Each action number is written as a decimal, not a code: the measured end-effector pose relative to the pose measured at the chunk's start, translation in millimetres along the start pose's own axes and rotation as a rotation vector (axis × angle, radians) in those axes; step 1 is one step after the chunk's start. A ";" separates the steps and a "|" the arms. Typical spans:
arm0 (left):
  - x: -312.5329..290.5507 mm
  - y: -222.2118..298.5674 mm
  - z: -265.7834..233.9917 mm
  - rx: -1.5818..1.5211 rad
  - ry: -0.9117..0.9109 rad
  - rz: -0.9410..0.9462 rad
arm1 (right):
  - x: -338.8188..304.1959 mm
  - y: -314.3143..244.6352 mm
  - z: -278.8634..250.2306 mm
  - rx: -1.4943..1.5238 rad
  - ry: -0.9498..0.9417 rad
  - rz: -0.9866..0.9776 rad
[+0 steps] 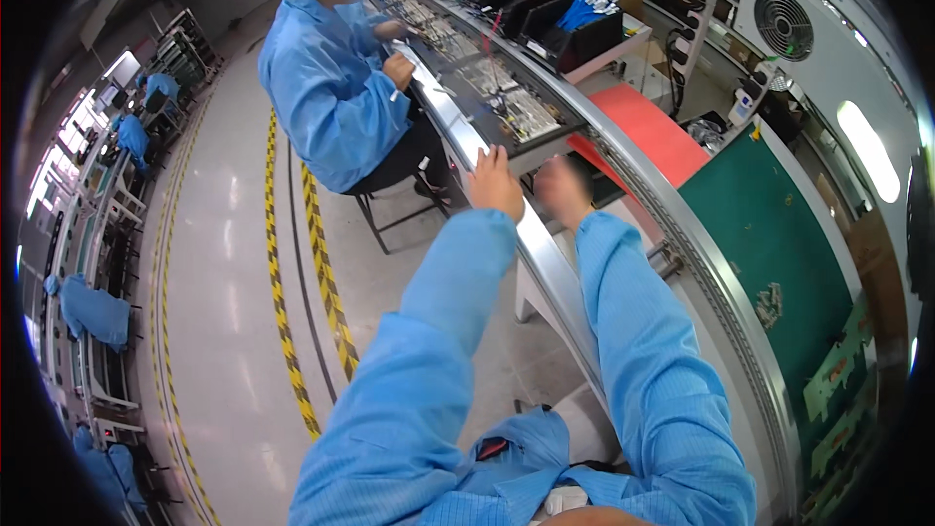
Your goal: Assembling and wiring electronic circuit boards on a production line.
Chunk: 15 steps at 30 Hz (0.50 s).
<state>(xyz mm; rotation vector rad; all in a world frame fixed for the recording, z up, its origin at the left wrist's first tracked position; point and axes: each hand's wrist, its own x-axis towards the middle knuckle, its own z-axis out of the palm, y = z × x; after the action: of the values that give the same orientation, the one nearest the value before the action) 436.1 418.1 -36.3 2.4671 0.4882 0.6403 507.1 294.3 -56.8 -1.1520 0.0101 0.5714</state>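
Observation:
My left hand [495, 183] lies on the silver metal rail [545, 244] along the near side of the conveyor line, its fingers stretched forward over the metal. My right hand [565, 190] is just inside that rail, over the gap at the end of the dark conveyor surface. Motion smears its fingers, and whether it holds anything cannot be made out. Beyond both hands, a fixture with pale boards [531, 115] sits on the conveyor, and part of a red panel [599, 161] shows beside my right hand.
A co-worker in blue [326, 97] sits at the left, hands at the rail. Black bins [589, 44] with white-tipped blue cables line the far side. A red mat [653, 131] and green work surface [779, 224] lie right. Striped floor tape [326, 282] runs left.

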 end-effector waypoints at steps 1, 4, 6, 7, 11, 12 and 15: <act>0.5 -1.6 -0.3 0.047 0.020 0.002 | 19.7 3.2 8.0 0.054 -0.023 0.007; -5.1 15.6 3.1 0.005 0.007 0.030 | 58.6 3.6 6.3 0.111 -0.041 0.073; -8.8 13.0 -3.7 -0.076 0.006 -0.001 | 62.2 9.8 25.3 0.200 -0.014 0.046; -9.5 14.1 -4.7 -0.066 0.004 0.000 | 61.7 10.8 27.8 0.210 -0.017 0.049; -8.4 10.9 -8.9 -0.065 0.011 -0.046 | 56.3 9.1 41.9 0.141 0.050 -0.040; -7.8 12.6 -8.4 -0.062 0.002 -0.041 | 57.8 6.1 40.9 0.148 0.079 -0.032; -7.5 13.1 -7.7 -0.083 0.012 -0.040 | 55.2 2.9 44.1 0.159 0.107 -0.033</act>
<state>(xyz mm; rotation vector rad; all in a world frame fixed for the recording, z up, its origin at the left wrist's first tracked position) 428.5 407.4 -25.6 2.3710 0.5045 0.6467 540.8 356.5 -56.9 -1.0245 0.1257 0.4705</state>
